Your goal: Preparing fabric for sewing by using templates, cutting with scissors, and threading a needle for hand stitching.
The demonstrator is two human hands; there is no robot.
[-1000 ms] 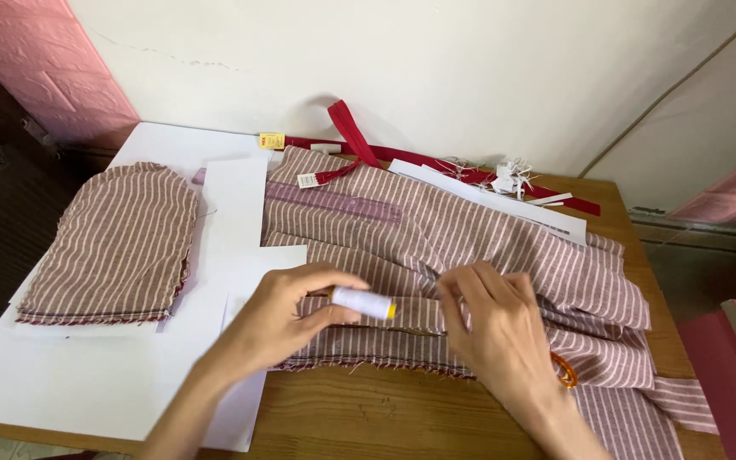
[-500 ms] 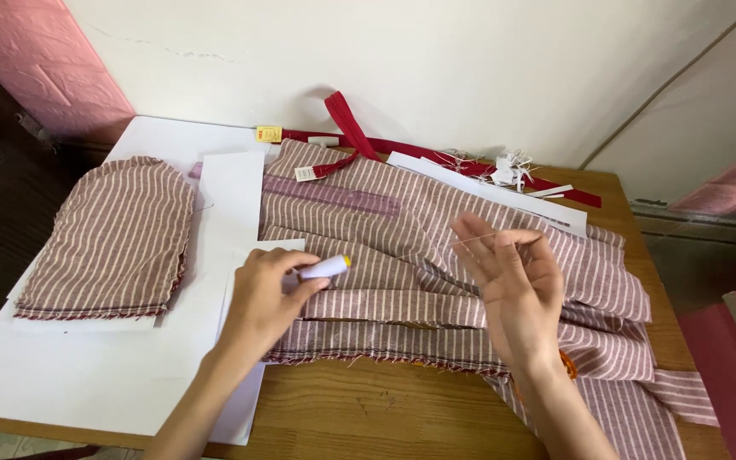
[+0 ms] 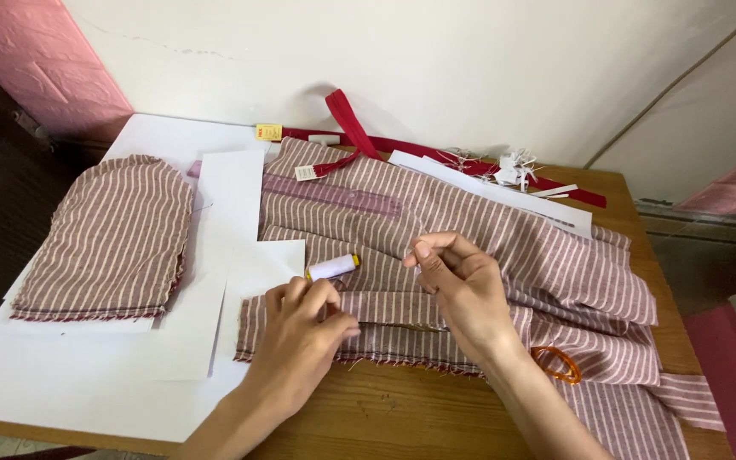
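Observation:
My left hand point(image 3: 304, 332) rests on a folded strip of pink-and-white striped fabric point(image 3: 385, 328) near the table's front edge. It holds a small white tube with a yellow end point(image 3: 332, 267), which points up and to the right. My right hand point(image 3: 463, 294) is just to the right of it, over the same fabric. Its thumb and fingertips are pinched together, and I see nothing between them. A larger piece of the same striped cloth point(image 3: 504, 238) spreads behind and to the right of both hands.
A stack of rounded striped pieces point(image 3: 112, 234) lies at the left on white paper sheets point(image 3: 227, 204). A red strap point(image 3: 351, 119), a yellow tag point(image 3: 268, 132) and white scraps point(image 3: 513, 166) lie at the back. Orange scissor handles point(image 3: 555, 365) peek from the cloth by my right wrist. The wooden table's edge point(image 3: 368, 417) is in front.
Both hands have come back down onto the folded strip. My right hand, spread open half a second ago, is now pinched shut. The left hand still holds the white tube.

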